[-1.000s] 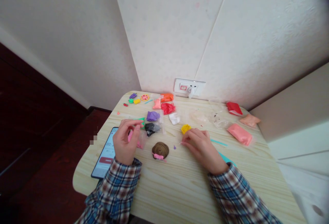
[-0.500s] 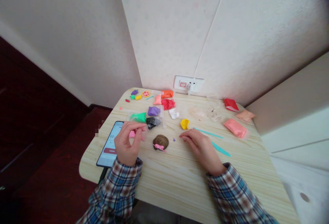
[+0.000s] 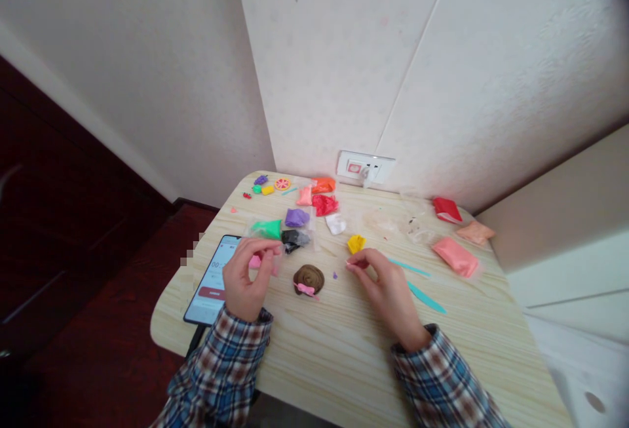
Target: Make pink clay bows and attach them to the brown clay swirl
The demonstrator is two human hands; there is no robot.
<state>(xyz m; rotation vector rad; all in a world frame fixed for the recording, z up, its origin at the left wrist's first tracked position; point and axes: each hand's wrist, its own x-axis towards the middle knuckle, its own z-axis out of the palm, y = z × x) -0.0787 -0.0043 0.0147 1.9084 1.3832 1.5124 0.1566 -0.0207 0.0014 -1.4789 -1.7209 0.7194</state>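
My left hand [image 3: 249, 278] is closed in a pinch above the phone's right edge and a packet of pink clay [image 3: 255, 261]. Whatever its fingertips hold is too small to tell. On the right, my right hand [image 3: 383, 287] also pinches thumb against fingers, with a tiny pale spot at the tips that I cannot make out. Between the hands lies a brown clay hat [image 3: 310, 277] with a pink bow [image 3: 305, 290] on its near side. A small purple bit of clay [image 3: 335, 275] sits just right of the hat, and a yellow clay lump [image 3: 356, 243] lies beyond my right fingertips.
A phone [image 3: 209, 292] lies at the left edge. Turquoise modelling tools [image 3: 426, 297] lie beside my right hand. Clay packets, green [image 3: 266, 229], purple [image 3: 297, 218], red [image 3: 325, 204] and salmon [image 3: 456, 256], spread across the back. Small clay fruit [image 3: 282, 184] sits far left. A wall socket [image 3: 366, 167] is behind.
The whole view has shifted slightly, with the table a little lower in the picture. My right thumb now shows below the fingers in a pinch. The hat and packets keep their places.
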